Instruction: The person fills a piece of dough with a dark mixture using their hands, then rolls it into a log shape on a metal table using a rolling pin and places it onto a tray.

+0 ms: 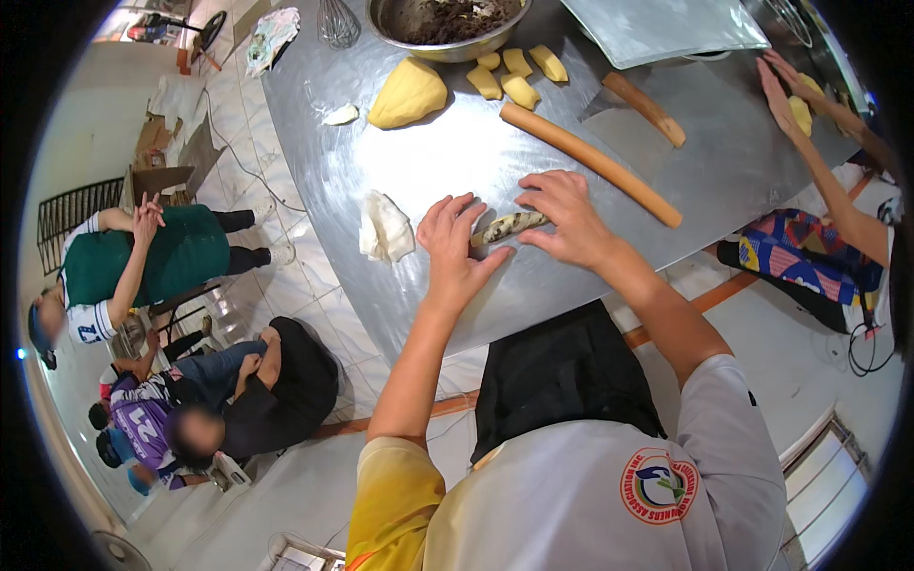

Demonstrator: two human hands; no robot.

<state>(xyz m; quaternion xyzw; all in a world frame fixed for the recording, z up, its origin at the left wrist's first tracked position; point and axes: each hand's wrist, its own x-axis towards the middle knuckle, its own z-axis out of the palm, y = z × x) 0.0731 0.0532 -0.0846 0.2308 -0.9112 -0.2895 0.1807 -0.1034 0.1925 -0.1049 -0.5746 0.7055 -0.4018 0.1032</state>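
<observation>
A rolled strip of pale dough with dark filling [508, 227] lies on the metal table [435, 300]. At its left end is my left hand [457, 246], fingers spread, the thumb near the roll. My right hand [568, 218] touches the roll's right end with curved fingers. Left of my left hand lies a crumpled white cloth [385, 227]. Beyond my hands are a large lump of yellow dough [408, 94], several small yellow dough pieces [520, 91] and a long wooden rolling pin [591, 164].
A metal bowl of dark filling [450, 51], a whisk [338, 25], a shorter wooden rod [644, 109] and a metal tray [664, 28] are at the far side. A co-worker's hands [782, 89] handle dough at the right. Several people sit or stand at the left.
</observation>
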